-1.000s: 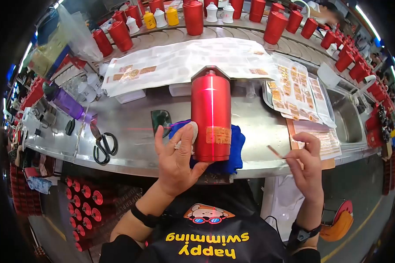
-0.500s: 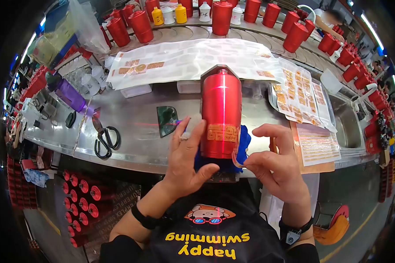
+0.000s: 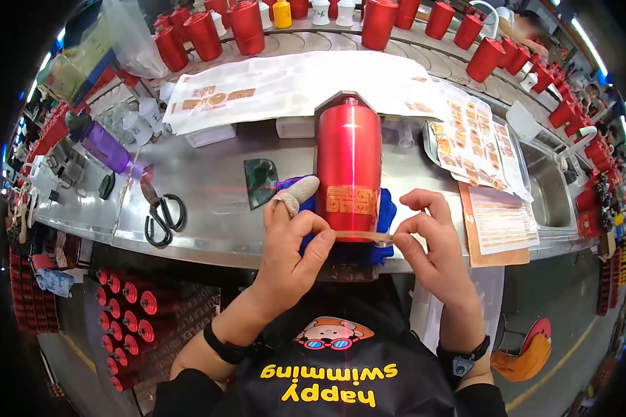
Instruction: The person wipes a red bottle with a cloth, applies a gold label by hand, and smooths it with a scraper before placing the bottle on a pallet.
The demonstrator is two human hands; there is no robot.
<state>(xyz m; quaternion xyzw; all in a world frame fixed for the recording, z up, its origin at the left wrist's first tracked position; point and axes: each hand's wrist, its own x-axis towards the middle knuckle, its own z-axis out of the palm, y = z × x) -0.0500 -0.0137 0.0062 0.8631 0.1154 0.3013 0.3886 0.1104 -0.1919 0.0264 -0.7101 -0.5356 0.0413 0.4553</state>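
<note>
A shiny red metal bottle [image 3: 349, 149] lies in front of me on a dark holder, its base towards me and a gold patterned decal [image 3: 351, 200] near that end. Between my fingertips a thin, translucent strip [image 3: 358, 236] is stretched across the bottle's base. My left hand [image 3: 291, 243] pinches its left end; a pale cover wraps one raised finger. The other end is pinched by my right hand [image 3: 435, 254], index finger lifted. Blue cloth [image 3: 388, 212] shows beneath and beside the bottle. A dark green scraper-like piece [image 3: 261, 184] lies left of it.
Black-handled scissors [image 3: 163, 217] and a purple bottle [image 3: 108, 147] are on the left of the steel table. White decal sheets [image 3: 257, 94] lie behind, more decal sheets [image 3: 471, 142] at right by a sink [image 3: 551, 187]. A curved conveyor [image 3: 306, 43] carries red bottles; a person works far right.
My left hand has moved from the bottle's side to its base and taken the strip's left end. The strip, curled from my right hand before, is now drawn straight. Conveyor bottles have shifted right.
</note>
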